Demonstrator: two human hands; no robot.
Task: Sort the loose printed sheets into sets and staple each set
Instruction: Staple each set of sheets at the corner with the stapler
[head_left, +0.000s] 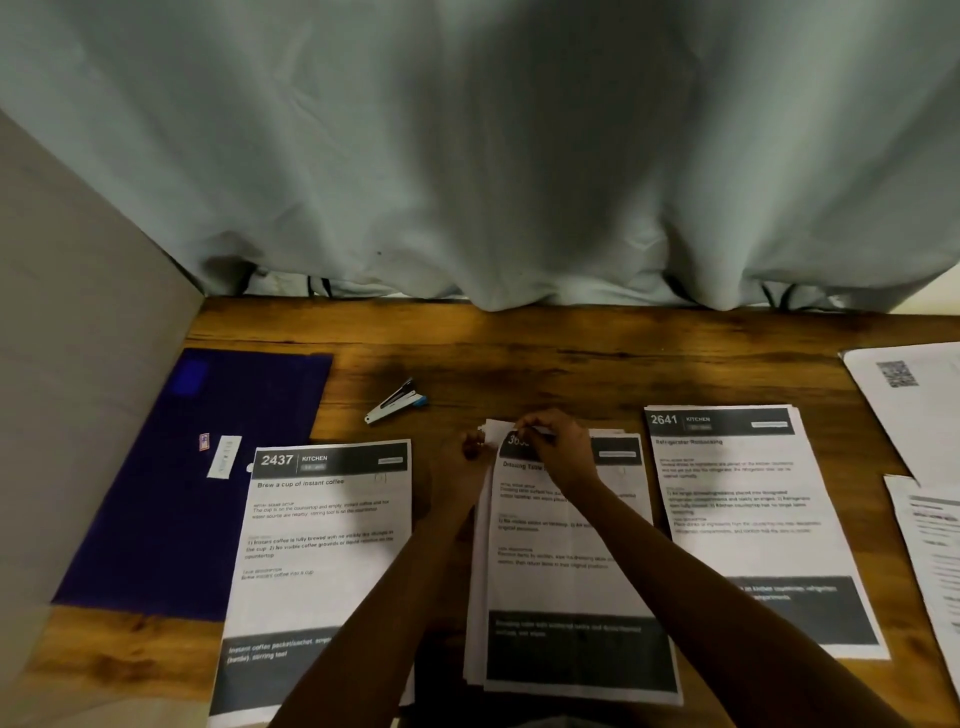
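Note:
Three piles of printed sheets lie side by side on the wooden table (519, 358): the 2437 pile (322, 551) at left, a middle pile (561, 587), and the 2641 pile (748, 514) at right. My right hand (558, 449) pinches the top left corner of the middle pile, covering part of its number. My left hand (465, 467) sits at that pile's upper left edge, fingers curled round the sheets' edge. A small stapler (397, 401) with a blue end lies on the table beyond the piles, apart from both hands.
A dark blue folder (197, 478) lies at left with a small white strip (224, 456) on it. More loose sheets (914, 395) lie at the right edge. A grey cloth (467, 156) hangs behind the table and a grey panel (78, 364) stands at left.

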